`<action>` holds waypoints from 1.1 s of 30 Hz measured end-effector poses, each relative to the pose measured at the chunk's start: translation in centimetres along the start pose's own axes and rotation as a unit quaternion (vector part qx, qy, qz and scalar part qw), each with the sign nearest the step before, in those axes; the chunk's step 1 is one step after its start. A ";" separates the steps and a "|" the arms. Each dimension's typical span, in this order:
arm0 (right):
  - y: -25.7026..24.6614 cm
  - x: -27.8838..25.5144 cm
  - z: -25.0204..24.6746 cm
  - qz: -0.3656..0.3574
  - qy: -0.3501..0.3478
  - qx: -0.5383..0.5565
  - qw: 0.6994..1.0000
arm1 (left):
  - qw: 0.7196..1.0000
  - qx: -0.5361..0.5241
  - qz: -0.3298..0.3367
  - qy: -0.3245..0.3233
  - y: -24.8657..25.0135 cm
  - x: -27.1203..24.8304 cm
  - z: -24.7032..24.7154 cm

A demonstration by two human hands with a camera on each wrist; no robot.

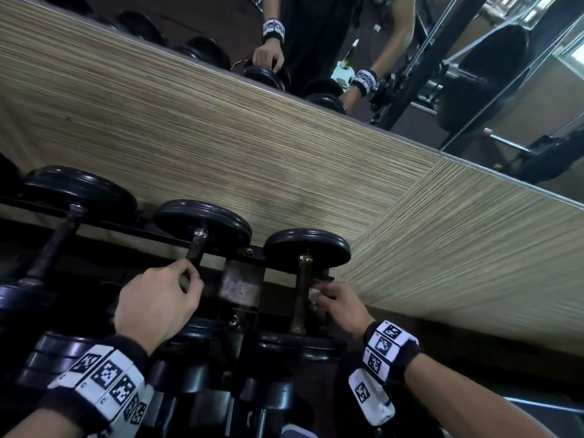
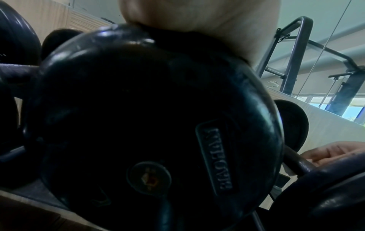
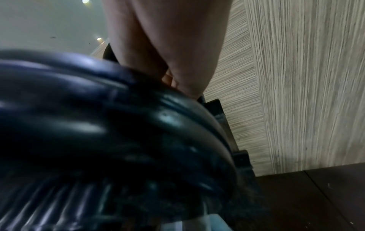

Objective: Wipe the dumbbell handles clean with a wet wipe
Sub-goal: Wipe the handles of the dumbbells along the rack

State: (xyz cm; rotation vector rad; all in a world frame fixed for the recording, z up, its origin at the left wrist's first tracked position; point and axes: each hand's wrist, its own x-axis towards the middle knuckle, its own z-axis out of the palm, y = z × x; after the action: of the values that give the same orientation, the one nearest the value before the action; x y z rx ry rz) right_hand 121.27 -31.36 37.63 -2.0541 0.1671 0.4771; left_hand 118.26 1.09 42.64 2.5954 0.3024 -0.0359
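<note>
Now the wiping step is under way: the right hand (image 1: 338, 303) pinches the white wet wipe (image 1: 313, 294) against the dark metal dumbbell handle (image 1: 301, 292) at 5 o'clock on the black steel rack (image 1: 243, 252). The left hand (image 1: 158, 301) grips the neighbouring handle (image 1: 196, 248) at 9 o'clock of it. Next, I judge, the wipe must slide along the bar.

Three black dumbbells lie side by side on a dark rack, their handles running away from the viewer toward a striped wall. The middle dumbbell (image 1: 202, 235) has a dark metal handle. The right dumbbell (image 1: 303, 279) has a brownish handle, with a small white wet wipe (image 1: 313, 294) pressed against its right side.
</note>
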 end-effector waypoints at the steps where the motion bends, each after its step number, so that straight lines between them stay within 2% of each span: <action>1: -0.3 0.2 0.2 -0.006 0.005 -0.005 1.000 | 1.000 0.001 -0.001 0.000 0.1 0.0 0.0; 4: -1.2 1.3 0.7 -0.009 0.031 -0.016 0.999 | 1.000 -0.004 0.004 0.004 -0.1 -0.1 0.0; 7: -0.7 0.7 0.4 -0.006 0.015 -0.018 1.000 | 1.000 -0.005 0.006 0.002 -0.1 0.0 0.0; 10: 0.1 -0.4 0.5 0.024 0.009 0.035 0.999 | 1.000 -0.008 0.004 0.002 -0.2 0.1 0.0; 16: -0.8 0.6 1.3 0.027 0.028 -0.009 0.999 | 1.000 -0.016 0.007 -0.002 -0.4 0.1 0.0; 22: -0.1 -1.8 0.9 0.028 -0.023 -0.006 0.999 | 1.000 -0.008 0.014 -0.011 -0.6 0.1 0.1; 26: -0.3 -0.8 1.3 0.049 0.000 -0.017 0.999 | 1.000 -0.010 0.019 -0.012 -0.6 0.1 0.0; 30: 0.2 -1.8 0.0 0.037 -0.064 -0.063 0.995 | 1.000 -0.012 0.022 -0.005 -0.7 0.2 0.2; 33: 0.4 -2.1 -0.1 0.044 -0.070 -0.050 0.995 | 1.000 -0.001 0.018 -0.008 -0.6 0.2 0.3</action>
State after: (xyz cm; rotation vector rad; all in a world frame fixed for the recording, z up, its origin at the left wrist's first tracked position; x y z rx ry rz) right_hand 119.22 -31.82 38.15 -2.1083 0.1528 0.6932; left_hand 118.36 1.49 42.01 2.5962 0.2508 -0.0439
